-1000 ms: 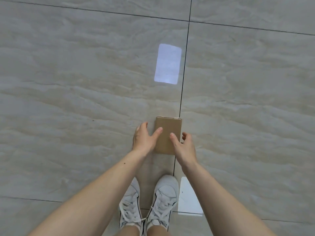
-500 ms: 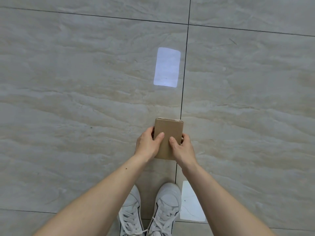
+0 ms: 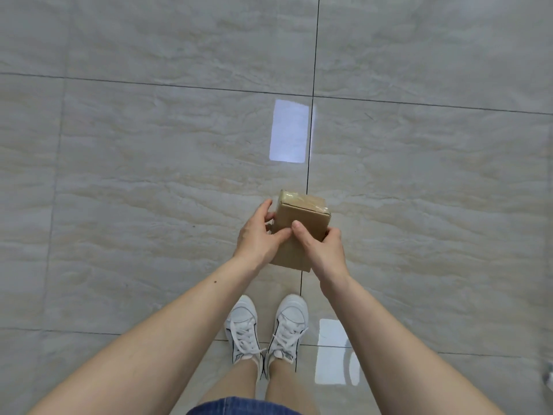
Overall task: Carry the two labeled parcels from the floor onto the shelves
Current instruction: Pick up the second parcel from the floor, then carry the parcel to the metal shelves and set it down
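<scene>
Head view, one item in hand. Cardboard parcel [image 3: 302,232]: clasped between left hand [image 3: 259,235] and right hand [image 3: 321,250], both closed round its sides, thumbs on the near face; it appears clear of the tiled floor [image 3: 149,175]. Label not visible. Second parcel and shelves out of view. Judged: first carry just begun, both placements outstanding.

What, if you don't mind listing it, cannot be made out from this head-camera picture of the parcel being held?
- Label: none shows on the parcel; its underside and far faces are turned away.
- Near lower part of the parcel: covered by the left hand and right hand.
- Second parcel and the shelves: outside the frame.
- Object at the right edge: cut off, unidentifiable.
</scene>
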`<move>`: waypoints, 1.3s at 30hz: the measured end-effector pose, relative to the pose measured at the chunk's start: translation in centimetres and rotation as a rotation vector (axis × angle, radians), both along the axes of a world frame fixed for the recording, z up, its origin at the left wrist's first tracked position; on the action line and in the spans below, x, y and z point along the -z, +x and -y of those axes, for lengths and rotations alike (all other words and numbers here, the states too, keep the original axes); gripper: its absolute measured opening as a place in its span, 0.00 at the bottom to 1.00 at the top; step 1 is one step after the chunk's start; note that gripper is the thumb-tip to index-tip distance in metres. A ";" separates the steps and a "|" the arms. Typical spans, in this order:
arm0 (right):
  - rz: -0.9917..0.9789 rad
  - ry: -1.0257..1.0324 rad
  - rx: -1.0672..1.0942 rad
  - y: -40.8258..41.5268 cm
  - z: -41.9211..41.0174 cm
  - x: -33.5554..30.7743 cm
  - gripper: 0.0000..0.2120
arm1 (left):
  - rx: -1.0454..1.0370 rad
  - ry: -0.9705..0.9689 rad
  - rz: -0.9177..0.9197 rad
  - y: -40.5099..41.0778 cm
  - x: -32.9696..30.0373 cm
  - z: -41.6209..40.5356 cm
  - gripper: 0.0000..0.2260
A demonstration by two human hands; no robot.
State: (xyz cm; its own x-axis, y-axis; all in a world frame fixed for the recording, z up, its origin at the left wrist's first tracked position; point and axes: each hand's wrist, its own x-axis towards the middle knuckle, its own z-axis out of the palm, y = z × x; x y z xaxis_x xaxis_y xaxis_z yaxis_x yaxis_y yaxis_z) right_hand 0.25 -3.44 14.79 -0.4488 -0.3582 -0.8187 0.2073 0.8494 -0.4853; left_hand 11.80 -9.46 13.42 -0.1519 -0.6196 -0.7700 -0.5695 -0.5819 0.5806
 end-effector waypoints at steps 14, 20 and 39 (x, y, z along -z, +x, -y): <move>-0.003 -0.158 0.013 -0.9 4.6 -23.4 0.18 | -0.031 -0.080 -0.173 0.1 -24.4 3.9 0.55; -0.040 -0.269 -0.019 -0.5 5.2 -31.5 0.11 | -0.058 -0.121 -0.291 0.5 -33.1 4.9 0.33; 0.160 -0.441 0.087 2.5 3.2 -50.1 0.16 | -0.252 -0.569 -0.332 0.9 -50.2 2.3 0.11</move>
State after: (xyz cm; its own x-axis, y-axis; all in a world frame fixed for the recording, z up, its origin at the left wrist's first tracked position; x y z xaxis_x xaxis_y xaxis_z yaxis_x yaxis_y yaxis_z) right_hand 2.77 -6.60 64.89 -0.3731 -0.6535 -0.6585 0.3705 0.5458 -0.7516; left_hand 12.72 -11.77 63.58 -0.1217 -0.9595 -0.2540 -0.1979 -0.2273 0.9535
